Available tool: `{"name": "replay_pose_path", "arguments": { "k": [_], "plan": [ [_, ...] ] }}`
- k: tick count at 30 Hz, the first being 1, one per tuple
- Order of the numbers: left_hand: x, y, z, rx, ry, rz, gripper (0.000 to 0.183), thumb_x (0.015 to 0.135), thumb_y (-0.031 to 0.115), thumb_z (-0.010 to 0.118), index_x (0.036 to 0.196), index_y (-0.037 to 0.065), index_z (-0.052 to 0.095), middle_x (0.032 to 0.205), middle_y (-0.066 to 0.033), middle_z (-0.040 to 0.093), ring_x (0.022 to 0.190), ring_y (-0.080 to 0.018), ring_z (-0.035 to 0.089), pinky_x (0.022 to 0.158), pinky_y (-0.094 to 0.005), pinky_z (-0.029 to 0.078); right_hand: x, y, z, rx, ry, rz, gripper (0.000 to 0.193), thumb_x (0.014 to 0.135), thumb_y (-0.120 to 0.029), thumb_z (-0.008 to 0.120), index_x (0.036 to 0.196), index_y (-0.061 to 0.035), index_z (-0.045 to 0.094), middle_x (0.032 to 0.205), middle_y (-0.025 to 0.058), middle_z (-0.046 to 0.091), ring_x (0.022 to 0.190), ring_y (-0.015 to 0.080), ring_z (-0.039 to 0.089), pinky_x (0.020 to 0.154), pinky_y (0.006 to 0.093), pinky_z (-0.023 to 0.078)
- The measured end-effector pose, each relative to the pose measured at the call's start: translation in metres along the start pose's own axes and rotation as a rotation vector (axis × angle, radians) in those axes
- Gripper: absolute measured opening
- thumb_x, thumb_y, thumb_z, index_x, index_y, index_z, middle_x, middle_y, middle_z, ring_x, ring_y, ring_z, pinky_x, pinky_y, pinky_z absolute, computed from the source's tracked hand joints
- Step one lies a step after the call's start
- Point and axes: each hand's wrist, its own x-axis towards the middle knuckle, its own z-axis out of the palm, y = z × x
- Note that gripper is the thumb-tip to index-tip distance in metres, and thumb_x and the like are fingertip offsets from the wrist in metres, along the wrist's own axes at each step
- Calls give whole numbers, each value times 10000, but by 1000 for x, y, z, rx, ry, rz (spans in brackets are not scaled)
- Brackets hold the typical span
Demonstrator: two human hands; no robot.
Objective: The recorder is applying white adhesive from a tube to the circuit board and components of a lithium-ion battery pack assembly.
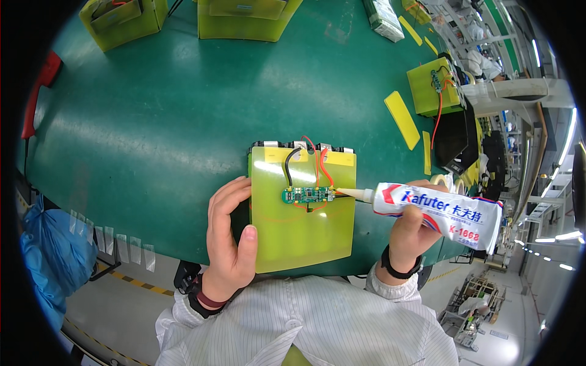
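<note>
In front of me on the green table lies a battery pack (303,238) covered with a yellow-green sheet. A small green circuit board (308,195) sits on the sheet, joined to the pack's far edge by black and red wires. My left hand (231,235) rests against the pack's left side, fingers stretched along it and thumb at the sheet's edge. Wrapped round a white glue tube (442,213), my right hand (412,229) holds it nearly level. The tube's pale nozzle tip is at the right end of the board; whether it touches cannot be made out.
Similar yellow-green packs (125,24) stand at the far left and far middle. Another wired pack (433,88) is at the right, near loose yellow strips (403,120). A red tool (43,91) lies at the left edge. Clear tape pieces (119,249) hang from the near-left table edge.
</note>
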Motion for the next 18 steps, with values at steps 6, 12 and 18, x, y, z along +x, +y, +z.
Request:
{"name": "replay_pose_path", "arguments": {
  "k": [6,12,18],
  "plan": [
    [0,0,-1,-8,5,-4,388,910,210,443,1193,-55,461,1223,-223,505,1162,-359,475,1008,-442,339,0,1,-7,79,156,36,358,910,-319,558,924,27,466,814,103,530,705,179,535,603,282,422],
    [1,1,-2,7,0,-3,384,904,199,446,1191,-55,465,1211,-215,518,1156,-359,481,1006,-443,342,-4,-3,-3,22,-3,30,292,839,-199,684,912,13,497,808,92,547,743,182,555,632,278,434],
    [2,2,-3,8,-2,0,385,895,194,456,1187,-57,471,1205,-207,526,1161,-359,476,1008,-444,338,-5,-4,1,-31,-10,54,286,808,-157,718,908,5,504,821,90,563,732,167,565,642,271,439]
  ]
}}
